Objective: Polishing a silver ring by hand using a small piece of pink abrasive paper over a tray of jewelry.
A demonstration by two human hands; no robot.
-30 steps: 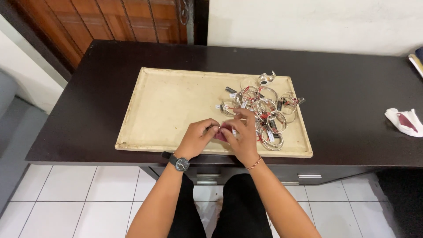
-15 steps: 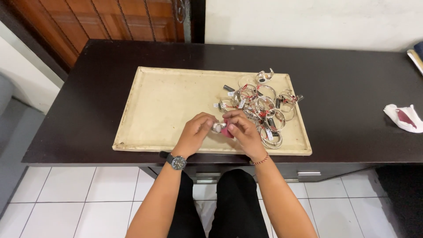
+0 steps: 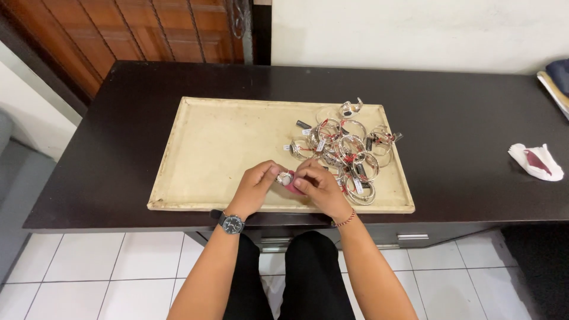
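My left hand [image 3: 253, 188] and my right hand [image 3: 320, 188] meet over the near edge of a shallow cream tray [image 3: 213, 148]. Between their fingertips they pinch a small silver bangle [image 3: 284, 177]. My right hand also presses a pink cloth [image 3: 290, 184] against it. A heap of several silver bangles with small tags [image 3: 344, 148] lies on the right half of the tray, just beyond my right hand. A dark wristwatch [image 3: 232, 223] is on my left wrist and a thin red bracelet [image 3: 345, 220] on my right.
The tray rests on a dark wooden desk [image 3: 462, 118]. A crumpled white and maroon cloth [image 3: 536, 161] lies at the desk's right. Folded fabric [image 3: 557, 80] sits at the far right edge. Drawer handles [image 3: 412, 237] show under the desk; white floor tiles lie below.
Both hands stay together at the tray's near edge, working the bangle with small finger movements. The view has shifted slightly. The heap of bangles has not moved.
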